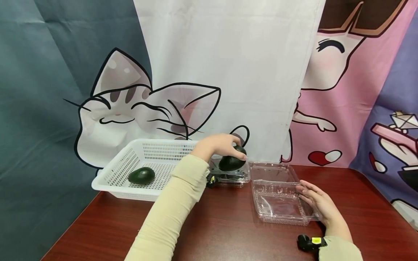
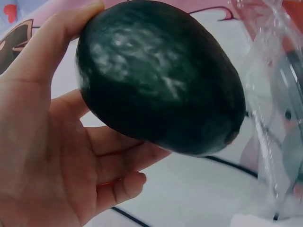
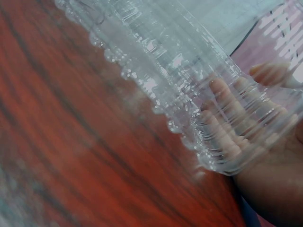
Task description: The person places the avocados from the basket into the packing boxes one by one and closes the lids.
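My left hand holds a dark green avocado in the air, pinched between thumb and fingers; the left wrist view shows this avocado up close. Below it stands a closed clear plastic container with dark shapes in it. To the right, an open clear plastic clamshell container sits on the table, its lid folded back. My right hand grips that container by its right side wall. In the right wrist view, fingers show through the ridged plastic.
A white slotted basket stands at the left with another avocado in it. Behind the reddish-brown table hangs a printed cloth with cartoon figures. Small black devices are strapped at both wrists.
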Available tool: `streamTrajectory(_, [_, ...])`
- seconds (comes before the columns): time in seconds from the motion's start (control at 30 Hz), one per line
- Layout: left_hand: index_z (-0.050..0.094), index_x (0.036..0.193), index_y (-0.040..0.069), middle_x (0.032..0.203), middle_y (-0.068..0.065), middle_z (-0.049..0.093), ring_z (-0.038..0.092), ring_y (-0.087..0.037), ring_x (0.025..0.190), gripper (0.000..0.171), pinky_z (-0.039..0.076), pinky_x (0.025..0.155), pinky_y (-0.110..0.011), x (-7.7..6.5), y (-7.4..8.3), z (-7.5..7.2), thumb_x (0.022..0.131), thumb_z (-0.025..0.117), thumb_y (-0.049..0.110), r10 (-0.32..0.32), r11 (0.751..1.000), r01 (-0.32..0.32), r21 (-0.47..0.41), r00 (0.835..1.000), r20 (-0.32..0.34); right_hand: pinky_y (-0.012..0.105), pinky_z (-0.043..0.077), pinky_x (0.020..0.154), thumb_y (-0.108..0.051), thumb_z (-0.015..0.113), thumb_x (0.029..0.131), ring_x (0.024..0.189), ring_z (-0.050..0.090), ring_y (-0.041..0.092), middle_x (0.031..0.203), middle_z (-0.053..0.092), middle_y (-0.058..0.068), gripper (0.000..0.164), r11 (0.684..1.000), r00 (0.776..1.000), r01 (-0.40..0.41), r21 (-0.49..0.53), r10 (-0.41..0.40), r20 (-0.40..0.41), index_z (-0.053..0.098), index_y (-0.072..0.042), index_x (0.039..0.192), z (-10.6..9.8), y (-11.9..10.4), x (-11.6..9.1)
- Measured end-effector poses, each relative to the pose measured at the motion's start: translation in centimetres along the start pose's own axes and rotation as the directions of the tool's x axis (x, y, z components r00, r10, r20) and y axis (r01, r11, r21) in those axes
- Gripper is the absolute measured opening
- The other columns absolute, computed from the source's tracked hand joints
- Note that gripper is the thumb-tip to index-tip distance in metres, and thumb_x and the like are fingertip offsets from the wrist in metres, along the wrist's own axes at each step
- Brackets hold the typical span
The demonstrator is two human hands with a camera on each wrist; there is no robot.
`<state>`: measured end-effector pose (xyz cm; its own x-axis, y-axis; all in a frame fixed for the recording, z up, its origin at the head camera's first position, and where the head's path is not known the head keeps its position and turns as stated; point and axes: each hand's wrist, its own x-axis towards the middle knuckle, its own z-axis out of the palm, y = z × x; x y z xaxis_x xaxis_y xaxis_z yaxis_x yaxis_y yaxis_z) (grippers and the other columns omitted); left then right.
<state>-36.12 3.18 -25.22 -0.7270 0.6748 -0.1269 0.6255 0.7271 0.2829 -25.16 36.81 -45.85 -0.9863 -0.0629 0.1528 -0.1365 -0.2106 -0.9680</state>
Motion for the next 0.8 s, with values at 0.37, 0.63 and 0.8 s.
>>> streamTrajectory(0.37, [0.055,0.115,0.019,0.107,0.002,0.058,0.054,-0.012,0.094,0.057,0.044,0.078,-0.029,2.2,1.9,2.3,0.076,0.062,0.061,0.026,0.998,-0.026,-0.053,1.0,0.003,0.016,0.046,0.081,-0.008,0.04,0.099,0.1,0.058,-0.001,0.105,0.064,-0.01,0.032,0.997,1.0,-0.003,-0.072,0.002,-0.014,0.058,-0.028,0.118,-0.1,-0.1,0.1])
streamTrajectory(0.63, [0.056,0.105,0.02,0.096,0.003,0.056,0.053,-0.01,0.089,0.048,0.043,0.073,-0.023,4.4,4.8,5.4,0.077,0.064,0.058,0.132,0.986,-0.128,-0.104,0.991,0.033,0.016,0.046,0.081,-0.008,0.041,0.099,0.099,0.058,-0.001,0.105,0.065,-0.01,0.031,0.997,1.0,-0.001,-0.08,-0.001,-0.031,0.057,-0.027,0.118,-0.1,-0.1,0.0])
streamTrajectory(0.8, [0.056,0.112,0.017,0.097,0.004,0.057,0.053,-0.008,0.088,0.054,0.043,0.071,-0.02,5.6,6.3,7.2,0.076,0.065,0.057,0.151,0.987,-0.148,-0.064,0.986,0.063,0.016,0.046,0.081,-0.012,0.043,0.099,0.099,0.057,-0.002,0.104,0.065,-0.011,0.03,0.994,0.998,-0.037,-0.102,0.031,-0.055,0.053,-0.02,0.126,0.0,-0.2,0.0])
